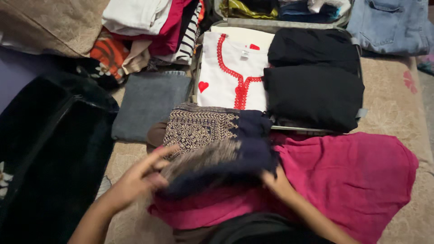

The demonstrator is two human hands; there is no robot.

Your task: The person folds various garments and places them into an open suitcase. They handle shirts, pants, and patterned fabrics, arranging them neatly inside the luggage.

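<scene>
Beige bed (398,104), centre frame: left hand (135,180) fingers spread loose on the navy garment (217,149), right hand (275,183) gripping its edge; half-folded, suitcase (316,130) above already holds folded clothes.

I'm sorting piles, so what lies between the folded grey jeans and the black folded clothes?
In the head view, a white top with red trim lies between the grey jeans and the black clothes.
</scene>
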